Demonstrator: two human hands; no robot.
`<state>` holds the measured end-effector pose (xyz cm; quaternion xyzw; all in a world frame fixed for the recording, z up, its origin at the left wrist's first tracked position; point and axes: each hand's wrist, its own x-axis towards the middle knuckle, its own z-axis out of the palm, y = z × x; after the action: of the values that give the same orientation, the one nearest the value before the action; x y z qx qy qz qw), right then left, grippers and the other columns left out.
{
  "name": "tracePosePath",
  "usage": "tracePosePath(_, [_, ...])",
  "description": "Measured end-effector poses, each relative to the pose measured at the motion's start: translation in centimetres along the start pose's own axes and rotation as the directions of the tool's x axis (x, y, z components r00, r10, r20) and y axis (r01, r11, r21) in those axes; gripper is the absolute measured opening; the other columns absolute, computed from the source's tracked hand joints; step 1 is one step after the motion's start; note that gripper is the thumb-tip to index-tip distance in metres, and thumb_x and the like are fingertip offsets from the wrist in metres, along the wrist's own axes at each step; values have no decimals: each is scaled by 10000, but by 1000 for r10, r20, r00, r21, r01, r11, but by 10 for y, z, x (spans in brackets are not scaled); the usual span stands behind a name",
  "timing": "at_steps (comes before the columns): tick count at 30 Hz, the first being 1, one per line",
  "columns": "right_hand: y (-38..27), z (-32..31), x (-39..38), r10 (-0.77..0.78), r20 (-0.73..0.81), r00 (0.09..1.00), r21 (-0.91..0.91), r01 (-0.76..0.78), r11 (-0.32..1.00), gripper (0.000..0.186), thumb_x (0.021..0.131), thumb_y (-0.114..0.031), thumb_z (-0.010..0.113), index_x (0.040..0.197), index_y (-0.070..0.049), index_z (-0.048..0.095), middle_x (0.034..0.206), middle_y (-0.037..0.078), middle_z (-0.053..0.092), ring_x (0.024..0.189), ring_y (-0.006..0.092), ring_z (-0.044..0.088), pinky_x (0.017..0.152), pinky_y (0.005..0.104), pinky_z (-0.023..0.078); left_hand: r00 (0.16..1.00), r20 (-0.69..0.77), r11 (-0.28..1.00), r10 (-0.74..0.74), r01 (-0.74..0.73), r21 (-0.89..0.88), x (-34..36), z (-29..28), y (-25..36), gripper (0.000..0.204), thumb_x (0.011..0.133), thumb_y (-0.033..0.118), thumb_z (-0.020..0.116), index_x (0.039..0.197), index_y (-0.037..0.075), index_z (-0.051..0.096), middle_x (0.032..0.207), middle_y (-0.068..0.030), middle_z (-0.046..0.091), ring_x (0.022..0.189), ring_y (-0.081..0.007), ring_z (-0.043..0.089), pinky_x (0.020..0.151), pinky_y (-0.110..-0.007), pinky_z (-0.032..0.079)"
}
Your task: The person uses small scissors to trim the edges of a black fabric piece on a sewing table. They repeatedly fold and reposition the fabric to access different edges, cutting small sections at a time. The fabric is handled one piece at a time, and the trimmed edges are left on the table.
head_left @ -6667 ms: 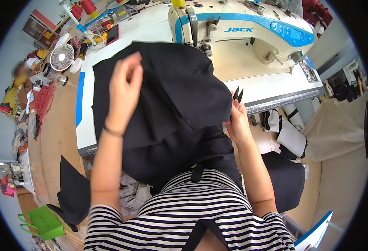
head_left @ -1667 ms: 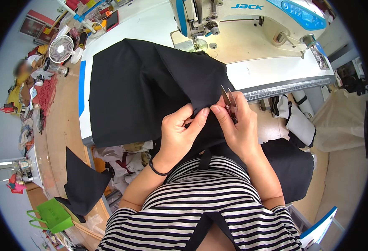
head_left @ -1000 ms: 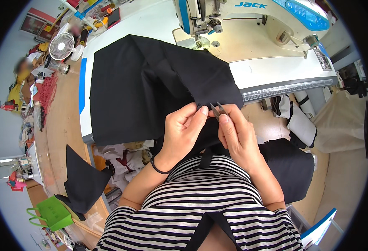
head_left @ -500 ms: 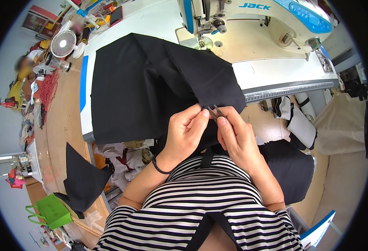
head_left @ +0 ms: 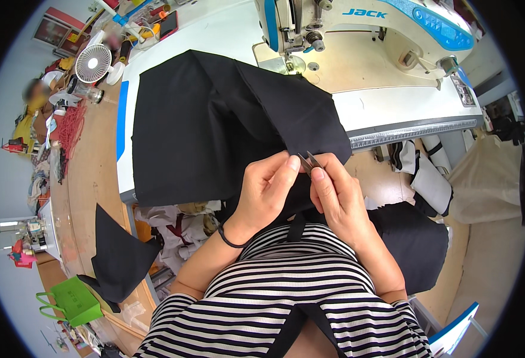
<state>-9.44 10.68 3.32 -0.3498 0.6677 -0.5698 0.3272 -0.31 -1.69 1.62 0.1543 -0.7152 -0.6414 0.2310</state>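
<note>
Black fabric [head_left: 185, 131] is spread over the left part of the white sewing table and hangs over its front edge towards me. My left hand [head_left: 269, 185] is closed, thumb against forefinger, pinching the fabric's edge. Close beside it, my right hand [head_left: 337, 188] grips small metal thread snips [head_left: 310, 164]. Their two pointed blades stand a little apart, with the tips by my left thumb. The lower part of the snips is hidden in my right fingers. Behind the fabric stands a white and blue sewing machine [head_left: 364, 30], its needle area near the cloth's far edge.
Left of me, a wooden table holds another black fabric piece [head_left: 122, 253], a green bag [head_left: 76, 299], red cord [head_left: 70, 128] and a small white fan [head_left: 93, 63]. A folded black cloth stack [head_left: 411, 244] lies at my right. A ruler strip [head_left: 414, 130] edges the sewing table.
The view has shifted very slightly. Both hands stay almost in place, with the left still pinching the fabric edge and the right still holding the snips.
</note>
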Motion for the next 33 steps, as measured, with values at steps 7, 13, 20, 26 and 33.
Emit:
tracePosePath(7, [5, 2, 5, 103, 61, 993, 419, -119, 900, 317, 988, -247, 346, 969, -14, 560, 576, -45, 352, 507, 41, 300, 478, 184, 253, 999, 8, 994, -32, 31, 105, 0, -1, 8, 285, 931, 143, 451, 796, -53, 607, 626, 25, 515, 576, -20, 399, 521, -187, 321])
tracePosePath(13, [15, 3, 2, 20, -12, 1000, 459, -13, 888, 324, 987, -260, 356, 936, -11, 556, 567, -45, 377, 474, 29, 312, 452, 178, 236, 999, -38, 998, 36, -34, 52, 1, 1, 3, 242, 921, 115, 467, 759, -28, 577, 541, 34, 395, 507, -18, 315, 443, -209, 258])
tracePosePath(20, [0, 1, -4, 42, -32, 999, 67, -39, 997, 183, 957, -147, 432, 1036, -20, 537, 502, 1, 468, 441, 53, 446, 443, 205, 354, 999, -36, 999, 18, -17, 32, 0, -3, 2, 246, 925, 125, 459, 792, -22, 605, 521, 54, 348, 490, -11, 278, 431, -215, 225])
tracePosePath(26, [-1, 3, -2, 13, -34, 999, 19, -13, 1000, 192, 958, -141, 429, 1062, -15, 528, 513, 7, 474, 432, 63, 455, 417, 209, 348, 999, -39, 999, 27, -25, 32, 0, -1, 1, 240, 925, 124, 454, 869, -22, 637, 521, 54, 358, 488, -10, 281, 431, -213, 227])
tracePosePath(33, [-2, 4, -3, 9, -57, 998, 35, -7, 999, 192, 962, -150, 418, 1041, -13, 529, 514, 11, 479, 436, 62, 459, 416, 209, 343, 998, -26, 996, 59, -58, 71, -1, -1, 0, 230, 917, 111, 472, 798, -27, 612, 518, 41, 365, 485, -17, 285, 430, -214, 233])
